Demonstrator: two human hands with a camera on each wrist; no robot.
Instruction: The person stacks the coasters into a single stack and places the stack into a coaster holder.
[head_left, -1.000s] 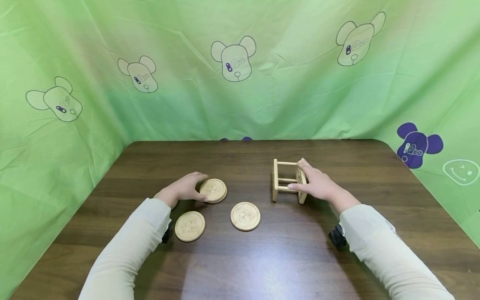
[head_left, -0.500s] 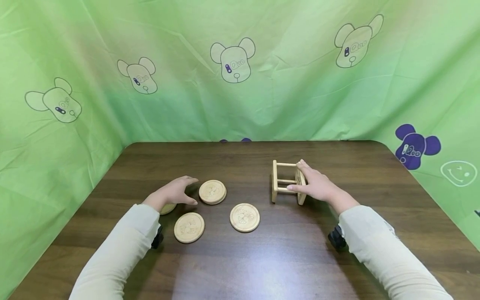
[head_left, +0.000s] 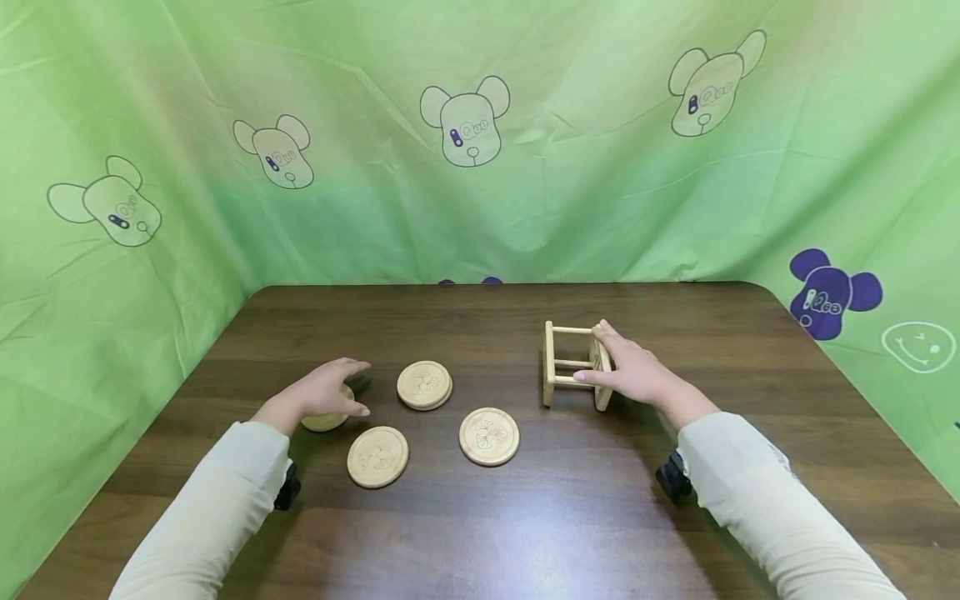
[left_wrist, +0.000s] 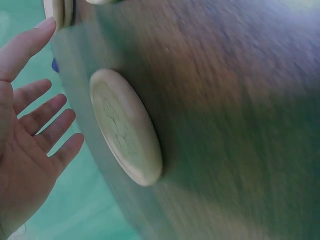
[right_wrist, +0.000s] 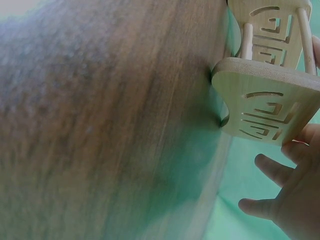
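Note:
My left hand (head_left: 317, 395) hovers with spread fingers over a round wooden coaster (head_left: 326, 422), partly covering it in the head view. In the left wrist view the fingers stand apart from the coaster (left_wrist: 125, 127), which has a carved pattern on its face. My right hand (head_left: 633, 368) grips the near-right end panel of a small wooden coaster rack (head_left: 550, 367), thumb at the front and fingers at the back. Cut-out fretwork shows on the rack's panel (right_wrist: 267, 110) in the right wrist view, with dowels joining the two panels.
Two stacked coasters (head_left: 424, 383) lie right of my left hand. Single coasters lie nearer the front, one at left (head_left: 378, 457) and another toward the middle (head_left: 489, 436). The brown table (head_left: 480, 533) meets a green printed curtain (head_left: 480, 217) behind.
My left hand has moved left, away from the stacked coasters, to over the leftmost coaster. My right hand and the rack have stayed in place.

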